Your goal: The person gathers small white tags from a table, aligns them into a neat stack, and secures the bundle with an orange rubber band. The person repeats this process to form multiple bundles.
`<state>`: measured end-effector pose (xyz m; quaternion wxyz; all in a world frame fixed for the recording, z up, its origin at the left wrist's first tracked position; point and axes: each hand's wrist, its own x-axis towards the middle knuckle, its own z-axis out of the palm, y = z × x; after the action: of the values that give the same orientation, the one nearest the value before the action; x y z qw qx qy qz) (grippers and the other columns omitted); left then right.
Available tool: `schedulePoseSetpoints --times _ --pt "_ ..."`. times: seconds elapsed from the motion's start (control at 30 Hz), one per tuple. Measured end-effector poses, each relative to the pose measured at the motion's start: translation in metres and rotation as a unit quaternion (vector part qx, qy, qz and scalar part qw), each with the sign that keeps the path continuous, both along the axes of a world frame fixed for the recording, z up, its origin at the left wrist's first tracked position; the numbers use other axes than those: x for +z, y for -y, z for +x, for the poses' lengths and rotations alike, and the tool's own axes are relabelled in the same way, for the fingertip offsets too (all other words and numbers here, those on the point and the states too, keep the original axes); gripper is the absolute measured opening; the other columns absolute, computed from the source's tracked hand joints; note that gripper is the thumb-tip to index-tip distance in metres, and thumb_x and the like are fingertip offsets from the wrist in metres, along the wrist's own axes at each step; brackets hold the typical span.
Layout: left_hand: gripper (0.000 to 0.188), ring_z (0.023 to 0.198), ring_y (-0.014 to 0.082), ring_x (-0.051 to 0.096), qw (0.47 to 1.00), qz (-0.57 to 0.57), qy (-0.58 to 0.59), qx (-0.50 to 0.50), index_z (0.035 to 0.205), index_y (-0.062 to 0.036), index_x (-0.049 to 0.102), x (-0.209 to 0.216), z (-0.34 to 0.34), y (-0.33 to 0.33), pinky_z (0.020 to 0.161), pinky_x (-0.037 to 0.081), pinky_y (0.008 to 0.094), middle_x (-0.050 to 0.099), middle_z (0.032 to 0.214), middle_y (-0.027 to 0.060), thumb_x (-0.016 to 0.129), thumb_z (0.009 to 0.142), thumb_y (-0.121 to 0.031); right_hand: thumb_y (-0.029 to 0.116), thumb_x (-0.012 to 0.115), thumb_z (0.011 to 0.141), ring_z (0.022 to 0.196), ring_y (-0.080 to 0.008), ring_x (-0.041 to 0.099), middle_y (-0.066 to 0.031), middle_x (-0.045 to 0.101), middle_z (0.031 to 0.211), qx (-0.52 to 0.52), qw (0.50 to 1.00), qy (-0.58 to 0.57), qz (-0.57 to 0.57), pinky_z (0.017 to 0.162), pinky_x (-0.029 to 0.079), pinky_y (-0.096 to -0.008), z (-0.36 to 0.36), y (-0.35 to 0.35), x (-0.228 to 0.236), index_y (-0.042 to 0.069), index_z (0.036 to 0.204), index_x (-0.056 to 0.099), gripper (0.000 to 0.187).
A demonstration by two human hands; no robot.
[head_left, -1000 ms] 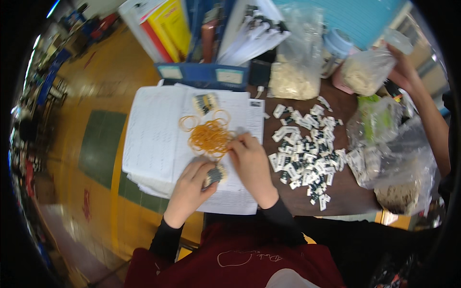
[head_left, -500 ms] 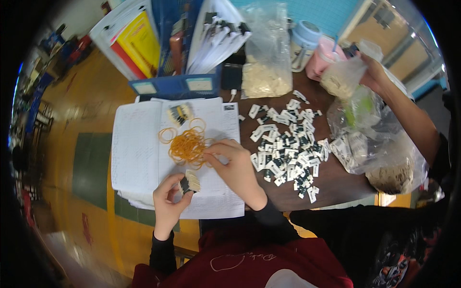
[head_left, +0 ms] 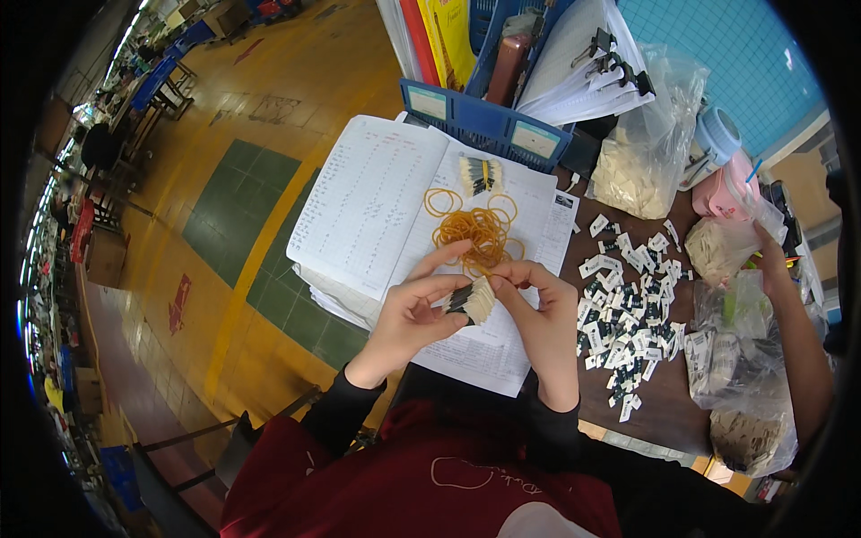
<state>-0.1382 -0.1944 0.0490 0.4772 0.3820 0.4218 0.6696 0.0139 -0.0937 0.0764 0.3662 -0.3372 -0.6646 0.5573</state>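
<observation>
the left hand (head_left: 408, 318) is cupping a small stack of tags (head_left: 473, 300), fingers curled around its left end, while the right hand (head_left: 538, 309) is pinching the stack's right end between thumb and fingertips; both hands are closing on the same stack, which is sitting between them just above the lower part of an open ledger (head_left: 377, 197) of ruled white pages. a pile of orange rubber bands (head_left: 475, 229) is lying on the ledger just beyond the fingertips, and whether one band is already being looped about the stack cannot be told. a bound bundle of tags (head_left: 480, 173) is resting on the page beyond the bands, near a blue file tray (head_left: 484, 130) holding folders and clipped papers. to the right, loose black-and-white tags (head_left: 628, 305) are lying scattered over the dark wooden table (head_left: 664, 408). clear plastic bags (head_left: 650, 148) of pale tags are standing beyond them, and another person's hand (head_left: 771, 260) is reaching into a bag at the table's right edge.
</observation>
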Motion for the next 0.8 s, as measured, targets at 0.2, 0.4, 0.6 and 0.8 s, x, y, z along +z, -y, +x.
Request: schedulePoseSetpoints --times 0.2,0.4,0.6,0.8 --pt "0.046 0.114 0.0178 0.060 0.999 -0.029 0.008 -0.026 0.127 0.0058 0.059 -0.004 -0.001 0.002 0.096 0.051 0.0322 0.063 0.123 0.0112 0.068 0.083 0.011 0.001 0.065 0.090 0.082 -0.0071 0.055 -0.0016 0.069 0.088 0.020 0.998 -0.006 -0.054 0.079 0.043 -0.0240 0.003 0.000 -0.002 -0.003 0.098 0.070 0.010" --pt "0.045 0.105 0.0143 0.062 0.952 -0.044 -0.296 0.060 0.123 0.0052 0.063 0.003 0.001 -0.001 0.087 0.052 0.0269 0.065 0.121 0.0103 0.071 0.079 0.010 -0.001 0.062 0.091 0.076 -0.0055 0.053 0.0022 0.064 0.079 0.031 0.980 -0.077 -0.179 0.071 0.040 -0.0225 0.005 0.003 0.013 -0.001 0.091 0.068 0.007" --pt "0.037 0.095 0.0122 0.065 0.962 -0.021 -0.199 0.186 0.116 0.0065 0.065 0.005 0.006 -0.016 0.079 0.055 0.0264 0.069 0.110 0.0116 0.074 0.080 0.007 -0.005 0.070 0.079 0.057 -0.0106 0.048 -0.0026 0.057 0.066 0.061 0.959 0.087 0.261 0.053 0.035 -0.0262 0.006 0.033 0.022 0.001 0.084 0.068 0.009" --pt "0.042 0.100 0.0188 0.065 0.971 -0.024 0.173 0.166 0.126 0.0122 0.055 0.017 -0.021 -0.004 0.085 0.058 0.0284 0.066 0.117 0.0209 0.061 0.093 -0.013 -0.005 0.058 0.081 0.057 -0.0150 0.047 0.0009 0.048 0.057 0.011 0.936 -0.301 -0.181 0.062 0.041 -0.0313 0.025 0.046 -0.012 0.003 0.076 0.066 0.012"
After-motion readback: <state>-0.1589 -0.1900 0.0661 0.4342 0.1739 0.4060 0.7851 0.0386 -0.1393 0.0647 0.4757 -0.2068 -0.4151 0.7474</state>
